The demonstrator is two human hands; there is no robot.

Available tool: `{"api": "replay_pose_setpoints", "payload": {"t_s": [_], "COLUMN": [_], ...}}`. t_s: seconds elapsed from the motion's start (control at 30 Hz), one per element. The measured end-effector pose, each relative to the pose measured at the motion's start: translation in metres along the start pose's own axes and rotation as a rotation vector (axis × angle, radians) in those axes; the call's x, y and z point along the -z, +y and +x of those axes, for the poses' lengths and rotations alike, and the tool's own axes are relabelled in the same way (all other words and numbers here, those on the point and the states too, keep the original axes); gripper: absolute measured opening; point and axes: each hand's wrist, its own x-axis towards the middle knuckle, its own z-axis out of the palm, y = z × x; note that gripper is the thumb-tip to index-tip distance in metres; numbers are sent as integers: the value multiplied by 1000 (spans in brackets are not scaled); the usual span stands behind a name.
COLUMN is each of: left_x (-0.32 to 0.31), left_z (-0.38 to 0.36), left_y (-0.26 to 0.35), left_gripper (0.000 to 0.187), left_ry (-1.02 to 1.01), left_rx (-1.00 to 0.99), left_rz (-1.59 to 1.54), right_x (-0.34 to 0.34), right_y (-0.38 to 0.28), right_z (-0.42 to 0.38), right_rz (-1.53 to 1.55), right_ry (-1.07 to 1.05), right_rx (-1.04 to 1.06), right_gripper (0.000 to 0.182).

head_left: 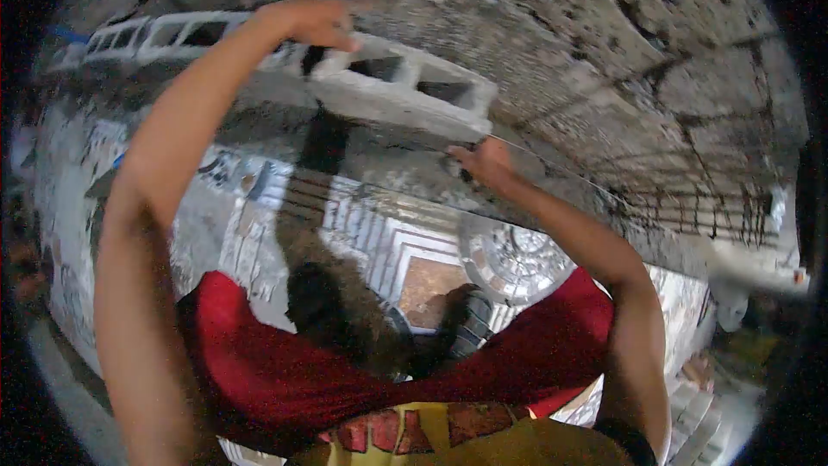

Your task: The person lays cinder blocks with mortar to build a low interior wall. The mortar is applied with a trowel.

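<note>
A grey hollow concrete block [405, 108] lies on a low wall in front of me, its two openings facing up. At its left end is my left hand [321, 24], blurred, with the thumb near the block's edge and a finger stretched away from it. My right hand [492, 164] is at the near right corner of the block, thumb and fingers apart. Whether it presses on the block cannot be made out. A thin string [561, 171] runs off to the right from near this corner.
More hollow blocks [185, 33] continue the row to the left. A rough wall [586, 52] rises behind, with rusty rebar [699, 211] at the right. Below are a patterned tile floor [397, 246], a round silvery object [522, 259] and my red-clad knees [285, 371].
</note>
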Motion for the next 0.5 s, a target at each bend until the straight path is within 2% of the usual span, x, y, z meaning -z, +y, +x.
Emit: {"api": "replay_pose_setpoints", "payload": {"t_s": [0.03, 0.1, 0.17, 0.2, 0.27, 0.3, 0.37, 0.5], "left_x": [7, 7, 10, 12, 13, 16, 16, 16], "left_z": [-2, -12, -9, -9, -10, -11, -9, -8], "left_y": [7, 18, 19, 20, 24, 25, 22, 25], "left_gripper": [53, 52, 52, 51, 50, 54, 60, 62], "left_ry": [-111, 83, 39, 0, 25, -21, -68, -35], "left_rx": [28, 39, 44, 71, 125, 142, 157, 221], "left_rz": [-61, 97, 81, 61, 56, 1, -52, -15], "right_x": [-1, -5, -8, -8, -3, 0, 2, -3], "right_y": [1, 9, 11, 11, 7, 7, 10, 13], "right_z": [0, -1, -1, -1, -3, -4, -5, -1], "right_rz": [-26, -48, 76, 83, 43, 48, 82, -83], "right_ry": [27, 57, 173, 181, 56, 59, 83, 111], "right_rx": [36, 54, 289, 281, 123, 120, 328, 320], "right_gripper": [57, 56, 50, 50, 47, 47, 48, 48]}}
